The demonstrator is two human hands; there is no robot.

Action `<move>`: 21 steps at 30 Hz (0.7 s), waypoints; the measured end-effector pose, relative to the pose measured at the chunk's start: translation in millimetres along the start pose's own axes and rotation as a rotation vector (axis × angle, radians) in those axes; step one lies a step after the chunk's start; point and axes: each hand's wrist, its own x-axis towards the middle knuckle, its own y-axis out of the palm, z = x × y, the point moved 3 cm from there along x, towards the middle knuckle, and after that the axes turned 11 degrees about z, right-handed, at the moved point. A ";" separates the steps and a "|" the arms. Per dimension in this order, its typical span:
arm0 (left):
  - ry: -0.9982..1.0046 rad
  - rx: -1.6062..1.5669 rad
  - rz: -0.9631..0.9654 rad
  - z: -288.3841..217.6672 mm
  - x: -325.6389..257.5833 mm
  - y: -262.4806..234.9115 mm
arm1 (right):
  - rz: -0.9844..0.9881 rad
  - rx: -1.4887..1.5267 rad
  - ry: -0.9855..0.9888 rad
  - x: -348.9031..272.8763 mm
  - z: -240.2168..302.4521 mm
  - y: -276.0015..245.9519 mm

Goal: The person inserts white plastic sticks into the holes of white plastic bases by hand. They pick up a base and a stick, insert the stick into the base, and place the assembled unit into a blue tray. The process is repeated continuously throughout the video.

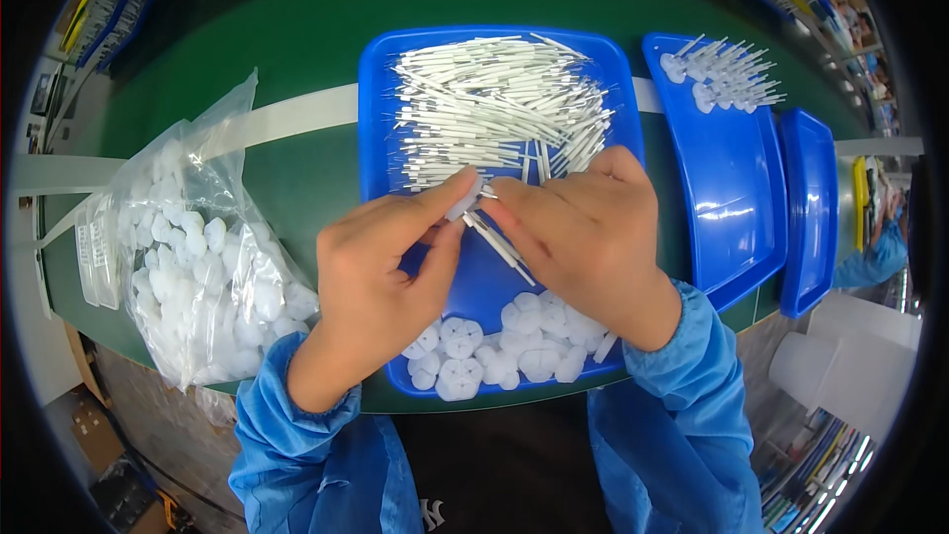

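Bright blue tray, plain. White thin sticks and white round caps. Clear plastic bag, white pieces inside. Dark green table with a pale stripe. Blue sleeves.

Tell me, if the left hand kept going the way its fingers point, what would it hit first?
Probably the right hand, just past the small white piece the left hand pinches; depth is hard to judge.

Clear plastic bag, left of tray

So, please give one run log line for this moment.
left hand: holds white cap | right hand: holds white sticks | over blue tray
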 end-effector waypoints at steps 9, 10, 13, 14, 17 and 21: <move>-0.077 -0.466 0.050 5.8 5.3 4.1 | -0.016 0.124 0.071 0.0 -6.8 -0.6; -0.091 -0.471 0.070 6.3 6.1 4.2 | -0.043 0.106 0.089 0.8 -4.5 -3.0; -0.093 -0.481 0.084 9.0 5.3 2.4 | 0.047 0.150 0.078 2.4 -3.0 -12.4; -0.066 -0.481 0.069 11.9 3.7 1.7 | 0.039 0.216 0.066 1.9 -6.9 -14.0; 0.017 -0.394 -0.007 9.4 6.4 -1.8 | 0.027 0.519 0.087 1.9 -16.7 -13.0; 0.144 -0.082 0.024 -5.1 9.8 -9.2 | 0.081 0.956 0.228 0.5 -13.9 -4.9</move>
